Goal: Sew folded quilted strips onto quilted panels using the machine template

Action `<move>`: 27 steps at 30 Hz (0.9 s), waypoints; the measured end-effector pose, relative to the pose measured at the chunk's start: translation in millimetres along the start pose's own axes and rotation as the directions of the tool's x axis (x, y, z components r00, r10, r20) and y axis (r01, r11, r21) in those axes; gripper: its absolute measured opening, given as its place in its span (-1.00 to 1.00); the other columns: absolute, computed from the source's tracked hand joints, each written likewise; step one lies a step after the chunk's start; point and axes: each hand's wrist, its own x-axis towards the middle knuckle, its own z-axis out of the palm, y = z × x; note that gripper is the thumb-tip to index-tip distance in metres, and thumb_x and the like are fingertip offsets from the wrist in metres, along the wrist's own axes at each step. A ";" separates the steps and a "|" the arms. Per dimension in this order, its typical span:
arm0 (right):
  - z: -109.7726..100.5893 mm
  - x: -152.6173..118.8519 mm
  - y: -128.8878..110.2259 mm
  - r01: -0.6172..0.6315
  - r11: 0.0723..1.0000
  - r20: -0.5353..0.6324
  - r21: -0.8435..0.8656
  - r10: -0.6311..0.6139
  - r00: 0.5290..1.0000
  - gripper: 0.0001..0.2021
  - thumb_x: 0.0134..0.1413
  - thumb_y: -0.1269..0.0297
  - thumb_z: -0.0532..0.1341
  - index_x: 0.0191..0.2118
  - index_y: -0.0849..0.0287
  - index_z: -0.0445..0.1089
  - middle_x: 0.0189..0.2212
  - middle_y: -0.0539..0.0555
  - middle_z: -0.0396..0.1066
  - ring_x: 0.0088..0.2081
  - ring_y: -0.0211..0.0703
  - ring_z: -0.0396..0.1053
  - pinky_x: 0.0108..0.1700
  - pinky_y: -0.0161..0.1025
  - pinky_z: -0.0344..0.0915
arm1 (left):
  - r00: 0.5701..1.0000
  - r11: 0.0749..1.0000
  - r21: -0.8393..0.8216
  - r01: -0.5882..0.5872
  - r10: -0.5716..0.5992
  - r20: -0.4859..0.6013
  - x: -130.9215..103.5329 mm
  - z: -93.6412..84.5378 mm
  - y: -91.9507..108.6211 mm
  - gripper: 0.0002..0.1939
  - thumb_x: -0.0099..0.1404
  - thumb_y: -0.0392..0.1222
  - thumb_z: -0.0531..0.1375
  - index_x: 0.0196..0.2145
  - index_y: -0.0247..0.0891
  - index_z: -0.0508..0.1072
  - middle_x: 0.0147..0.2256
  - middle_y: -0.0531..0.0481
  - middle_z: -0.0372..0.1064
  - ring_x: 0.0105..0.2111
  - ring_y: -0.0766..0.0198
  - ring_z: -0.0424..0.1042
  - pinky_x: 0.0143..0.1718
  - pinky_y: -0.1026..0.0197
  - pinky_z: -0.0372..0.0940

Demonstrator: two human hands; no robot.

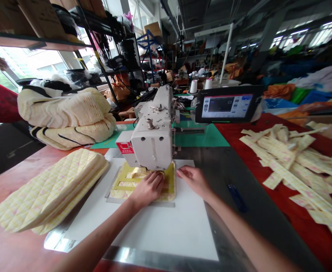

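My left hand (pixel 150 186) is closed under the head of a sewing machine (pixel 151 141). Its bent fingers press on a pale yellow fabric strip (pixel 137 173), and the fingertips are partly hidden. Beneath lies a yellow slotted template (pixel 169 183) over a quilted fabric piece (pixel 120 194), within a clear plate (pixel 154 204) on a white sheet (pixel 166 230). Just right of the template, my right hand (pixel 193 178) hovers or rests with fingers curled together; whether anything small is between them cannot be seen.
A stack of quilted pieces (pixel 53 185) lies left, with bundled fabric (pixel 66 117) behind it. Loose fabric strips (pixel 293 162) spread over the red table at right. A blue-handled tool (pixel 236 197) lies near my right forearm. A lit control screen (pixel 226 105) stands behind.
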 end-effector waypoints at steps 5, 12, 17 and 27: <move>-0.8 -1.1 -2.0 0.016 0.997 0.008 -0.077 -0.016 1.000 -0.69 0.20 -0.01 0.30 -0.33 0.15 0.54 -0.38 0.09 0.60 -0.28 -0.03 0.56 -0.19 -0.19 0.41 | 0.999 0.999 -0.012 -0.038 0.038 0.013 2.2 -0.3 -4.3 -0.78 0.51 -0.38 0.04 -0.13 -0.42 0.50 -0.19 -0.24 0.52 -0.16 0.08 0.54 -0.15 0.04 0.53; -0.9 -1.6 -2.5 0.036 0.990 0.012 -0.134 -0.034 0.999 -0.71 0.21 0.01 0.28 -0.33 0.14 0.53 -0.38 0.09 0.60 -0.29 -0.02 0.55 -0.20 -0.19 0.40 | 0.988 0.996 -0.092 -0.017 0.031 0.151 2.1 -0.3 -11.8 -0.78 0.51 -0.36 0.03 -0.12 -0.46 0.48 -0.23 -0.24 0.52 -0.27 0.07 0.54 -0.27 0.06 0.53; 0.7 -3.1 -6.2 0.039 0.987 0.014 -0.158 -0.038 0.999 -0.72 0.22 0.01 0.27 -0.33 0.14 0.53 -0.37 0.08 0.60 -0.29 -0.02 0.55 -0.19 -0.19 0.40 | 0.981 0.968 -0.225 0.110 -0.069 0.179 -3.0 1.5 -11.3 -0.76 0.52 -0.32 0.03 0.01 -0.41 0.44 -0.12 -0.25 0.53 -0.16 0.05 0.54 -0.17 0.04 0.53; 4.6 -4.4 -14.1 0.076 0.958 0.029 -0.275 -0.071 0.997 -0.78 0.26 0.14 0.25 -0.33 0.14 0.52 -0.38 0.06 0.60 -0.32 -0.08 0.54 -0.23 -0.24 0.40 | 0.947 0.821 -0.471 0.322 -0.280 0.159 -8.5 15.2 -11.4 -0.65 0.39 -0.49 0.05 -0.04 -0.29 0.56 -0.09 -0.17 0.58 -0.10 0.13 0.57 -0.03 0.06 0.51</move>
